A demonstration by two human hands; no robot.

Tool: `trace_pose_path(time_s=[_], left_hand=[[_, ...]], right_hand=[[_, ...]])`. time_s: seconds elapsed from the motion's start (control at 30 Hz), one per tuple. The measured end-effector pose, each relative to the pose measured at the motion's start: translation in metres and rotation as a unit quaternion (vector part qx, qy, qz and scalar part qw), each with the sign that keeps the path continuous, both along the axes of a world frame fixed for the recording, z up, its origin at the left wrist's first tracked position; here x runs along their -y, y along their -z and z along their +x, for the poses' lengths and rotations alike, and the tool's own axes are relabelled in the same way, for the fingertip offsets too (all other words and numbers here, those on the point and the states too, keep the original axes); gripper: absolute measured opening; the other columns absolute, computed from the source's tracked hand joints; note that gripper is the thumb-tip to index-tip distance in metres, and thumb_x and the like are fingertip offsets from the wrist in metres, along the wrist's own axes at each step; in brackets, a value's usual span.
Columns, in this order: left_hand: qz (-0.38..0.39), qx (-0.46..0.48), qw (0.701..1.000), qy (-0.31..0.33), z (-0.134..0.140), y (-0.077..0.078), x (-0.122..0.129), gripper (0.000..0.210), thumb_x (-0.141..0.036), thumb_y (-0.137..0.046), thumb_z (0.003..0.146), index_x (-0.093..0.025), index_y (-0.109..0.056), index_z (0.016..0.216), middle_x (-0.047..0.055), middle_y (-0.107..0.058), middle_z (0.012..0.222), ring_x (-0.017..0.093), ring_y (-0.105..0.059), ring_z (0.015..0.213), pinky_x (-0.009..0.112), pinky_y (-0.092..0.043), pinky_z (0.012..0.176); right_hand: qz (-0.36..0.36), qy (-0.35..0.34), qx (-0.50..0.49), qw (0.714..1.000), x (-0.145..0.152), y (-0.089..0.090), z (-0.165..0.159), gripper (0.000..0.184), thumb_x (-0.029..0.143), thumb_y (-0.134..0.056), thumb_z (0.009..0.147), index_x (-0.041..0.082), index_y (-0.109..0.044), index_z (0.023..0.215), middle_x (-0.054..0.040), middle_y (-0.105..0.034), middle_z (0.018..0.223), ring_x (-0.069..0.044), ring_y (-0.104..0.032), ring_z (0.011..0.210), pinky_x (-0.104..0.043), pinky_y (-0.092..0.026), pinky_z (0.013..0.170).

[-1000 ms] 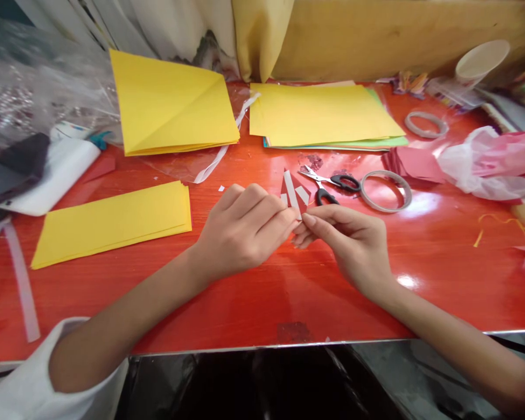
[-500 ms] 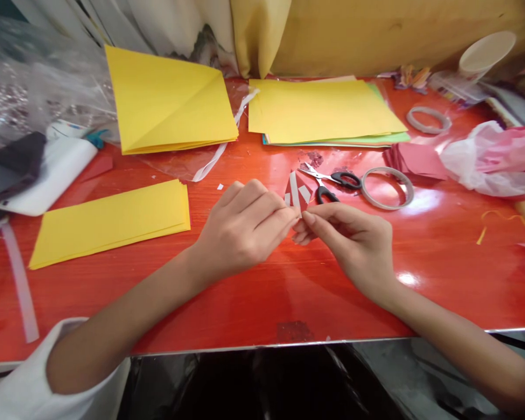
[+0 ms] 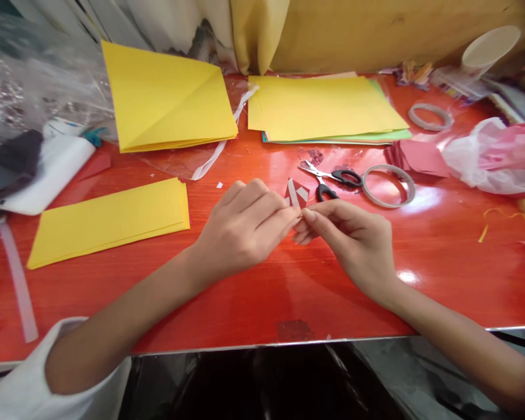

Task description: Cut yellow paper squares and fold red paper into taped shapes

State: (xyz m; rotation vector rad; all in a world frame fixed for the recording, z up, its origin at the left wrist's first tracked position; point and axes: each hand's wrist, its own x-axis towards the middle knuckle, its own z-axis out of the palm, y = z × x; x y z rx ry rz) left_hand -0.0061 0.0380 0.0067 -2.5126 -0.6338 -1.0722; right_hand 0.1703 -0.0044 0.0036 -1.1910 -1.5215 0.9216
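A small folded piece of red paper [image 3: 303, 198] with white strips on it stands up between my fingertips, over the red table. My left hand [image 3: 254, 224] pinches its lower left side, the fingers curled and the knuckles up. From the right, my right hand [image 3: 352, 239] grips its lower edge between thumb and forefinger. The fingertips of both hands almost meet and hide the paper's bottom part. Just behind the paper lie scissors [image 3: 328, 177] with black handles, their blades slightly apart. A roll of tape [image 3: 389, 186] rests beside the scissors.
Folded yellow paper [image 3: 170, 102] and a stack of coloured sheets [image 3: 324, 108] lie at the back. Yellow strips [image 3: 109, 224] are at left. Another tape roll [image 3: 430, 116], red paper pieces [image 3: 415, 158] and a pink-and-white plastic bag [image 3: 494, 154] sit at right.
The red paper leans a little differently and its top stands slightly lower between my fingers. Both hands keep nearly the same place and grip; the view has shifted slightly.
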Motion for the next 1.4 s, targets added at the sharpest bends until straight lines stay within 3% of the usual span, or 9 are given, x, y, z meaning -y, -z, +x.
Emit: trace_pose_path(time_s=[1.03,1.4], left_hand=[[-0.042,0.025,0.998,0.032,0.0017,0.0050,-0.0018,0.006,-0.017,-0.062,0.080,-0.015,-0.061,0.085,0.002,-0.063,0.071,0.016,-0.050,0.068,0.030,-0.043,0.061],[-0.067,0.011,0.997,0.031,-0.0002,0.0063,-0.0014,0.008,-0.018,-0.056,0.084,-0.020,-0.058,0.092,0.003,-0.062,0.075,0.017,-0.053,0.072,0.032,-0.044,0.064]], right_hand=[[0.005,-0.001,0.002,1.000,-0.0013,0.0021,0.0005,0.011,0.023,-0.056,0.087,0.019,-0.063,0.080,0.0022,-0.066,0.063,-0.010,-0.065,0.058,-0.023,-0.056,0.059],[-0.001,0.002,0.014,1.000,-0.0007,0.0010,0.0014,0.011,0.023,-0.056,0.088,0.020,-0.064,0.080,0.0024,-0.067,0.063,-0.010,-0.065,0.058,-0.023,-0.056,0.059]])
